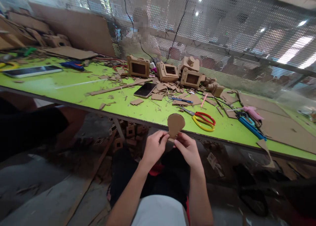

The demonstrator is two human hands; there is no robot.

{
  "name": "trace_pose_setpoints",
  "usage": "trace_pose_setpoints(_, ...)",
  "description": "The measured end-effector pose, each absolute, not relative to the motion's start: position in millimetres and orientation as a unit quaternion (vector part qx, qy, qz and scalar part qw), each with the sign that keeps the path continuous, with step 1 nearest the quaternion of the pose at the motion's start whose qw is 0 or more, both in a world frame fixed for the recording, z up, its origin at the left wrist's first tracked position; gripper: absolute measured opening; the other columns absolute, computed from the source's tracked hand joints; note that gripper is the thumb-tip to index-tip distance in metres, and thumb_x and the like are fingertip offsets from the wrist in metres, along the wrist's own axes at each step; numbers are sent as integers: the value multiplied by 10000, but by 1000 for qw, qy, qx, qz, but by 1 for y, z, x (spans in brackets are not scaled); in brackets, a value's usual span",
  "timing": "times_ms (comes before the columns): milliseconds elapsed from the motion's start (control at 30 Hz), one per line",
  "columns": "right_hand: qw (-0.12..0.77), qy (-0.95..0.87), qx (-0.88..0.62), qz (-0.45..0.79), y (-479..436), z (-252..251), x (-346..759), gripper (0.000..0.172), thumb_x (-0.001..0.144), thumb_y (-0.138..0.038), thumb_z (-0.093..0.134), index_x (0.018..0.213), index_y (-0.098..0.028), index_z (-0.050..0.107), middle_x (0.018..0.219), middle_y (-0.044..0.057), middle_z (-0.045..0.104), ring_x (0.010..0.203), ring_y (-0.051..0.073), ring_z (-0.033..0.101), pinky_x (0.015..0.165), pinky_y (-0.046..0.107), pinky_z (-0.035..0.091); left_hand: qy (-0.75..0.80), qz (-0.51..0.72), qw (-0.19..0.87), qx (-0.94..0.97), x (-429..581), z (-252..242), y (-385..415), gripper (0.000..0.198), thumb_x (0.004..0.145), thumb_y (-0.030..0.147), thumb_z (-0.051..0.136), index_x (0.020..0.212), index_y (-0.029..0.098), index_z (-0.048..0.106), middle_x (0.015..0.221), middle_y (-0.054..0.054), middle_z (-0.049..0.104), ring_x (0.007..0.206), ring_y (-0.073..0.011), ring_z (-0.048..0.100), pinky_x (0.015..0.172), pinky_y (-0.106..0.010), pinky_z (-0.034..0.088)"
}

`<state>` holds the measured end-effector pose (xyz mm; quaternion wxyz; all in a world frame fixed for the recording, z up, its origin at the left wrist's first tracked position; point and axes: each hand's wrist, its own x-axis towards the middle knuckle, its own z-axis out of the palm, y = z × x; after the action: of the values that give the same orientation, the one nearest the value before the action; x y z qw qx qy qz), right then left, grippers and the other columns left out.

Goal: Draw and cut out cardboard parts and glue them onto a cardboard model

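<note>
Between my two hands, just off the table's front edge, stands a bulb-shaped cardboard cutout (pixel 175 124) with its round end up. My left hand (pixel 156 146) pinches its narrow lower end from the left. From the right, my right hand (pixel 186 147) grips the same end with thumb and fingers. A small strip of cardboard shows at the bottom between the fingertips; whether it is joined to the cutout I cannot tell. Close beyond on the table lie scissors (pixel 203 120) with one red and one yellow handle, and a blue pen (pixel 181 100).
On the green table (pixel 111 102) are cardboard scraps, a dark phone (pixel 145 89) and several cardboard camera-like boxes (pixel 138 67). To the right lie a pink glue gun (pixel 252 113), a blue cutter (pixel 251 127) and cardboard sheets (pixel 291 130). Another person's leg (pixel 71 119) is at left.
</note>
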<state>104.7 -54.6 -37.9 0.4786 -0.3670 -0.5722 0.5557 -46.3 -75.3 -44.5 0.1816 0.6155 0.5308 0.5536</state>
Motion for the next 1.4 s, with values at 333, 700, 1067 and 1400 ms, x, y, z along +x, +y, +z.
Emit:
trace_pose_setpoints(333, 512, -505, -397, 570, -52, -40, 109, 322, 613, -352, 830, 874, -192, 730, 778, 21, 750, 689, 175, 697, 572, 285, 595, 493, 557, 422, 518, -46, -50, -78, 393, 852, 483, 513, 825, 138, 699, 707, -53, 715, 651, -177, 673, 548, -232, 503)
trace_pose_setpoints(700, 509, -573, -397, 506, -56, -38, 105, 296, 717, -446, 739, 885, -201, 740, 837, 48, 767, 720, 197, 718, 610, 310, 617, 524, 591, 353, 503, -41, -50, -81, 218, 771, 353, 653, 858, 168, 730, 801, -39, 764, 718, -183, 726, 687, -240, 558)
trace_pose_setpoints(1067, 536, -556, -439, 459, -52, -45, 101, 246, 700, -432, 742, 753, -194, 713, 648, 16, 705, 531, 164, 640, 516, 298, 566, 511, 562, 336, 557, -38, -48, -89, 236, 837, 317, 610, 1001, 170, 697, 831, -37, 763, 746, -177, 735, 671, -230, 587)
trace_pose_setpoints(1400, 516, -509, -418, 547, -55, -49, 97, 335, 669, -500, 769, 684, -176, 687, 563, 7, 662, 488, 141, 628, 431, 232, 483, 419, 597, 40, 683, -50, -60, -86, 153, 866, 166, 610, 910, 206, 751, 1091, -94, 736, 945, -184, 723, 860, -267, 582)
